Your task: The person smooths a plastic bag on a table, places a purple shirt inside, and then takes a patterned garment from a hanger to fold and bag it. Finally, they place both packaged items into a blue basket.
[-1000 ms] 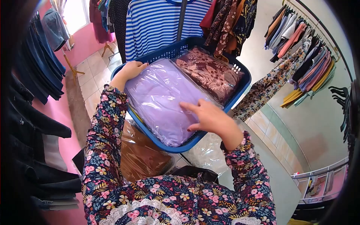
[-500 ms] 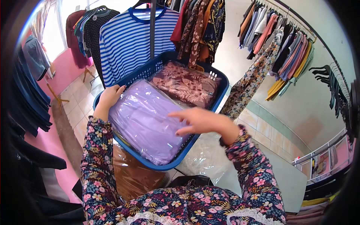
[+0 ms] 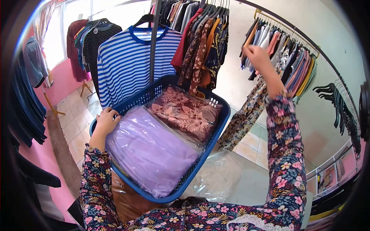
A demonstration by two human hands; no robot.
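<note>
Interior of a clothing shop. At twelve o'clock we see a rack of hung garments [image 3: 200, 46], fronted by a blue-striped shirt [image 3: 127, 65]. At two o'clock a row of tops [image 3: 296, 63] lines the wall, with empty black hangers [image 3: 339, 104] at three. Denim [image 3: 27, 100] hangs at nine. At six, a blue basket [image 3: 221, 119] holds plastic-sealed garments [image 3: 150, 154].
</note>
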